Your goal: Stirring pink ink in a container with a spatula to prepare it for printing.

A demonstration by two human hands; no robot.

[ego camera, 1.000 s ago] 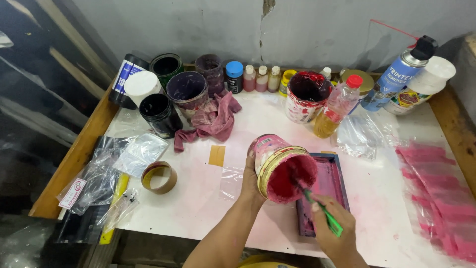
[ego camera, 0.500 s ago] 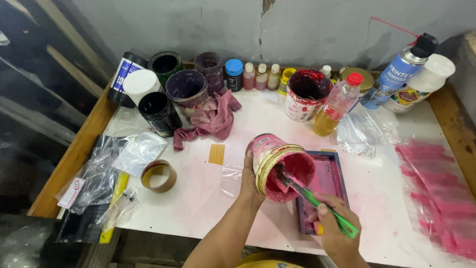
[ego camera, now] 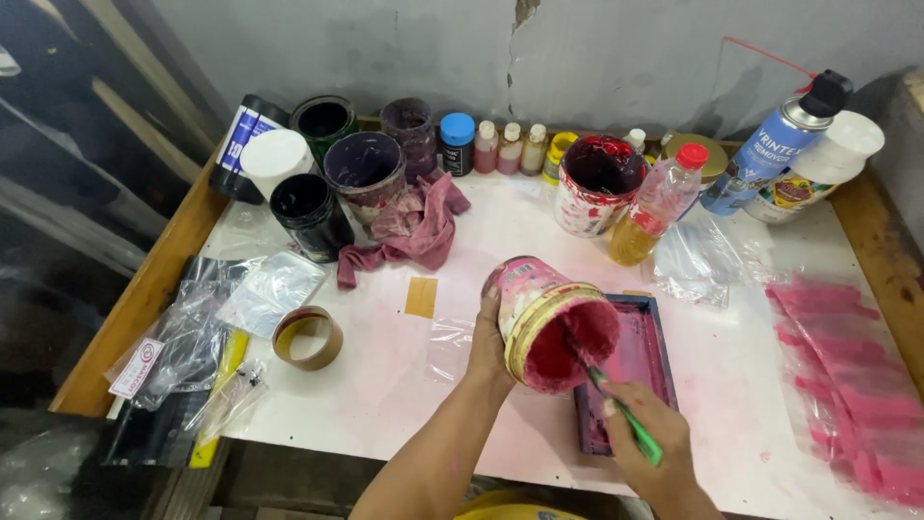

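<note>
In my left grip the paint tin looks metal, its inside wet, glossy pink; my right grip holds a smooth green plastic tool. At ten o'clock lies a crumpled matt cloth rag on the paint-stained surface

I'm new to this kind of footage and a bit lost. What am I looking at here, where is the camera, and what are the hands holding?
The camera sits on a person's head and looks down at their own two bare hands over a white table. The left hand holds a tilted paint can, pink inside. The right hand holds a green-handled tool with its tip in the can. Under them lies a dark tray smeared pink. Around it are a pink rag, a tape roll, jars and small bottles along the wall, a spray can and plastic bags.
</note>
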